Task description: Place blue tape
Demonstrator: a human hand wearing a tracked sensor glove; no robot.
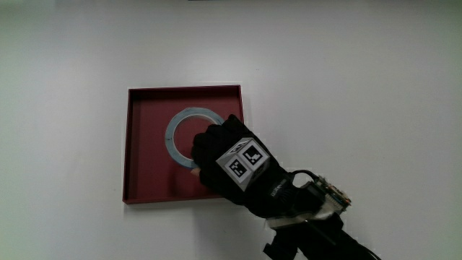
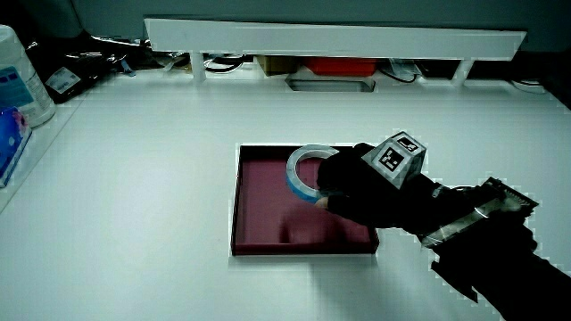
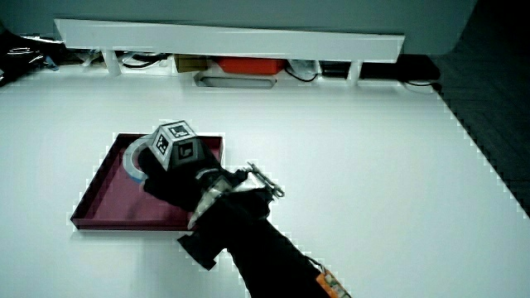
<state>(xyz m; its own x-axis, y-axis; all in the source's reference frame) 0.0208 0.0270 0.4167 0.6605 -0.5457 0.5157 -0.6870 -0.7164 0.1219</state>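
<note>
— Your hands: where's the gloved one?
— Your hand (image 1: 234, 162) is over the red tray (image 1: 144, 177) on the bench (image 1: 361, 72), fingers clamped on the blue tape (image 1: 177, 130), held tilted above the tray floor.

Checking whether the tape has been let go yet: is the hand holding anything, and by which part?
Yes: the hand grips the blue tape by the part of its ring nearest the person, over the red tray.
</note>
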